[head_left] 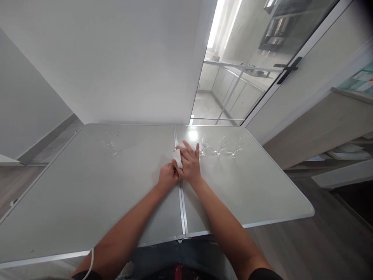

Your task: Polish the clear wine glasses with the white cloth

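Over the table's middle seam, my two hands meet around a folded white cloth (177,158). My right hand (190,165) presses the cloth from above and the right, its fingers partly stretched over it. Just below and to the left, my left hand (168,175) is closed with thumb and fingers pinched together; what it grips is hidden. Right of my hands stand clear stemmed glasses: one near my fingers (203,151), a middle one (218,152) and a right one (232,153). Another clear glass (109,145) is on the left half, faint against the surface.
The pale folding table (140,217) has a metal seam and edging. A white wall (131,62) rises behind it. Beyond the back right edge is a glass door with a black handle (290,70). A shelf unit (317,116) stands right; a white cord (92,262) hangs by my left forearm.
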Demonstrator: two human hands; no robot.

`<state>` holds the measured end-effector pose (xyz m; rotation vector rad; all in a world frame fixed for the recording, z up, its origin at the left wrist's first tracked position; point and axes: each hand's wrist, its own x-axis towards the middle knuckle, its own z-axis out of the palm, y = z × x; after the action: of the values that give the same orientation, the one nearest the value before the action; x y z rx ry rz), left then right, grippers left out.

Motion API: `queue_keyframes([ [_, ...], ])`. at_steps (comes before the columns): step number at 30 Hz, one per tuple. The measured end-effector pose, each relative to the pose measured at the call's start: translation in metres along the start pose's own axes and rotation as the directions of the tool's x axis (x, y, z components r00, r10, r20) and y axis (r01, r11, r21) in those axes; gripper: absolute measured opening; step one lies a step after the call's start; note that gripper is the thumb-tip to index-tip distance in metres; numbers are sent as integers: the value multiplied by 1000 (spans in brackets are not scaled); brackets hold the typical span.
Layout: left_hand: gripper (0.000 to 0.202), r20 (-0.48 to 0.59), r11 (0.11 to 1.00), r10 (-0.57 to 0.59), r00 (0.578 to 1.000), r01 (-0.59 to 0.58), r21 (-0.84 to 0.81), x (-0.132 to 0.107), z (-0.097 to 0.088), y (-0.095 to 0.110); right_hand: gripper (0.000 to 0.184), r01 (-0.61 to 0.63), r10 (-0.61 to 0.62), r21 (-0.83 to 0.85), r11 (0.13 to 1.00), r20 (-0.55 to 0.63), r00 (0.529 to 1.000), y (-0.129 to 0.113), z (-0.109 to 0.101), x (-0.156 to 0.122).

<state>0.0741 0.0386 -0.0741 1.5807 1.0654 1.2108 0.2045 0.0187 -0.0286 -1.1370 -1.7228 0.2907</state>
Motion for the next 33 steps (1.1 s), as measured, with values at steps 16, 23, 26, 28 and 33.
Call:
queue_keyframes([
  [16,16,-26,777,-234,972,171,-606,16,1,-7,34,-184,225,497,848,-24,974,-4,22,-13],
  [23,34,-29,914,-114,993,93,-396,18,-5,-4,30,-311,652,691,652,-304,694,14,28,-5],
  [26,33,-12,891,-136,991,117,-438,16,0,-6,29,-338,665,730,594,-208,718,17,37,-4],
  [28,33,-38,861,-157,987,118,-494,17,3,-8,32,-384,637,757,529,-56,768,15,43,-6],
  [33,38,-65,759,-214,975,124,-639,21,0,-10,55,-405,566,859,313,173,806,13,51,-8],
])
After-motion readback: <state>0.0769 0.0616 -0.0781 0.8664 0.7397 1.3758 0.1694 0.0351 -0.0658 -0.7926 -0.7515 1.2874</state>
